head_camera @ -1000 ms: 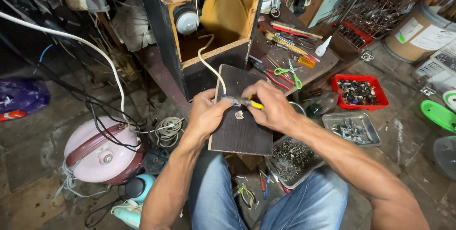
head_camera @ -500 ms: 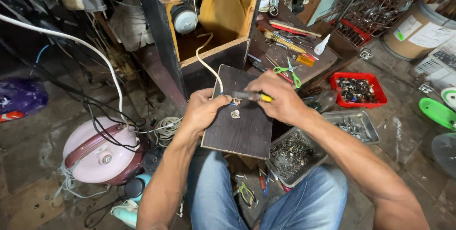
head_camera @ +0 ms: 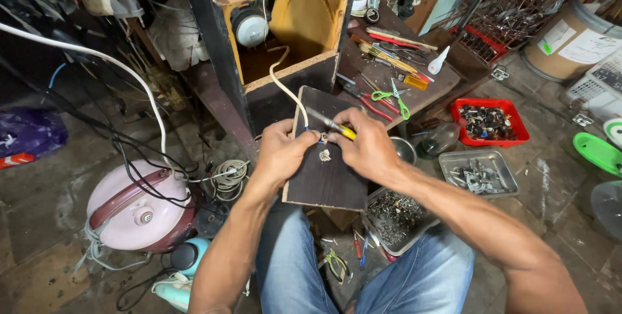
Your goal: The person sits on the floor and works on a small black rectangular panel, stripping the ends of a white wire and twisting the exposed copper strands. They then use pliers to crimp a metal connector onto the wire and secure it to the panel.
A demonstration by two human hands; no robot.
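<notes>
A cluttered workshop floor surrounds a dark rectangular wooden panel (head_camera: 327, 165) resting on the knees. The right hand (head_camera: 366, 145) has its fingers closed round a yellow-handled screwdriver (head_camera: 334, 124), shaft pointing toward ten o'clock; the left hand (head_camera: 285, 152) pinches a small metal fitting (head_camera: 322, 138) just beside the tip.

Your arms: bare, no sleeves, no watch or rings showing.
Your legs: faded blue denim jeans (head_camera: 421, 281).

The left hand (head_camera: 283, 150) steadies a dark board (head_camera: 327, 178) resting on the lap. The right hand (head_camera: 367, 144) grips a yellow-handled screwdriver (head_camera: 332, 124), its tip near the small metal fittings (head_camera: 324, 147) on the board. A red tray (head_camera: 490, 121) lies to the right.
</notes>
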